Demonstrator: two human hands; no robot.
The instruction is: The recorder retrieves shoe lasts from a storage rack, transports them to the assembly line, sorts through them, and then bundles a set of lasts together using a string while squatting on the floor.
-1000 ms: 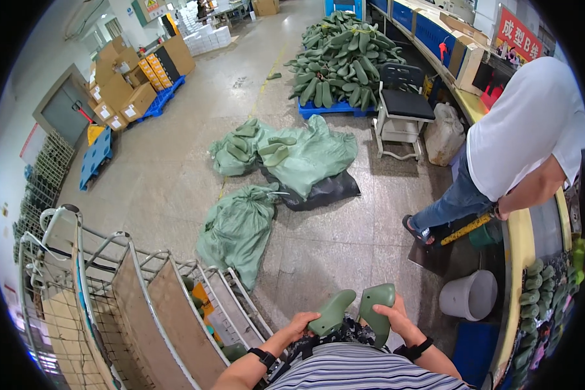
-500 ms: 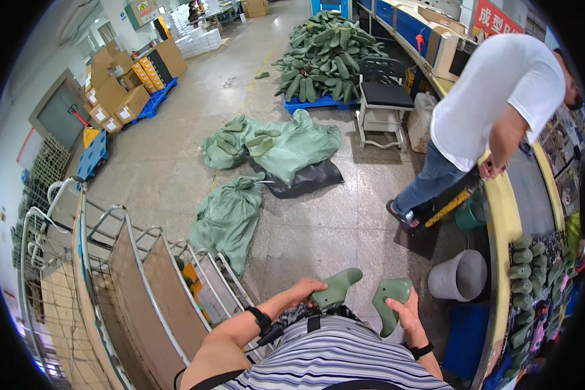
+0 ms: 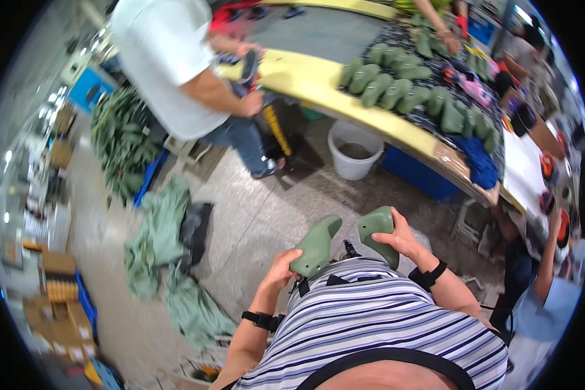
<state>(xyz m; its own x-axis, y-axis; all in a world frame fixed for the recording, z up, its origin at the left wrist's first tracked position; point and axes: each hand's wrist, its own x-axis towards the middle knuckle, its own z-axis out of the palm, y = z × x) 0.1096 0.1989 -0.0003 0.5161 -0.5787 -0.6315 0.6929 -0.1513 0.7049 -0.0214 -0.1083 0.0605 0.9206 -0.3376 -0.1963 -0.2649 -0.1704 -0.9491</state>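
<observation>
My left hand is closed around the heel end of a green shoe last, whose toe points up and to the right. A second green shoe last is gripped in my right hand, with the thumb across its side and its broad end up. The two lasts are held apart in front of my waist, and a small hole shows in each. Part of the right-hand last is hidden by my fingers and shirt.
Several green shoe lasts lie on a yellow-edged workbench ahead. Beneath its edge stand a grey-white bucket and a blue bin. A person in white works there. Green sacks and a pile of lasts are at left.
My view and body have turned right toward the workbench. Both shoe lasts stay in my hands, and the right-hand one has tilted. The bench and bucket now lie straight ahead.
</observation>
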